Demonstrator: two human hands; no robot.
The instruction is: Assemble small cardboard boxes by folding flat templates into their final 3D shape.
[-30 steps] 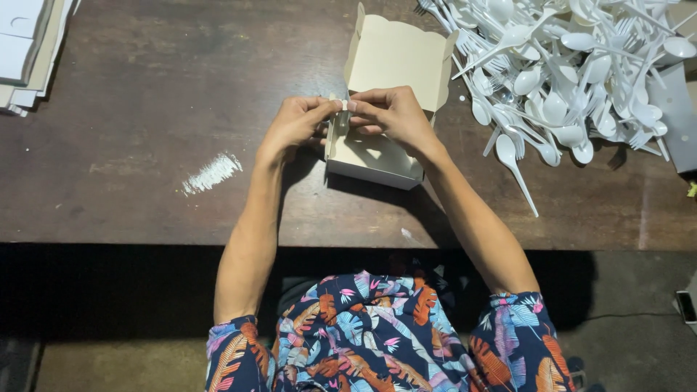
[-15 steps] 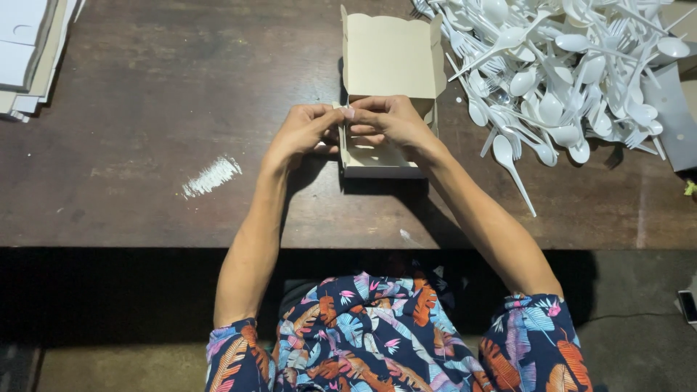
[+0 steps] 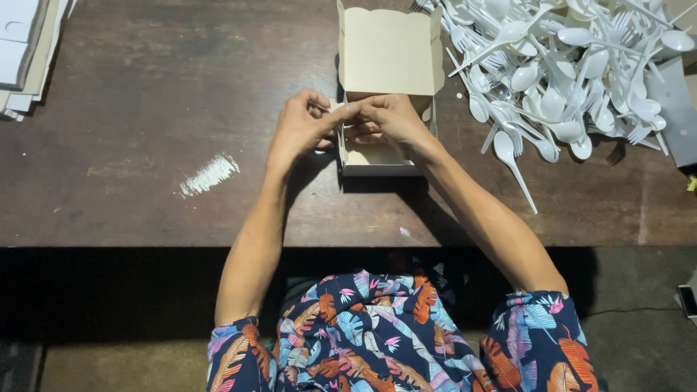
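At the far left edge of the dark wooden surface (image 3: pixel 145 109), a stack of flat white sheets (image 3: pixel 25 51) is being cut off by the frame. Nearer the middle, my left hand (image 3: pixel 301 131) and right hand (image 3: pixel 388 120) are meeting over the small pale cardboard box (image 3: pixel 388 54), both pinching its left wall where my fingertips are touching. Its scalloped lid is standing open behind them. My hands are hiding the box's inside. To the right, a heap of white plastic spoons and forks (image 3: pixel 566 65) is running out of view.
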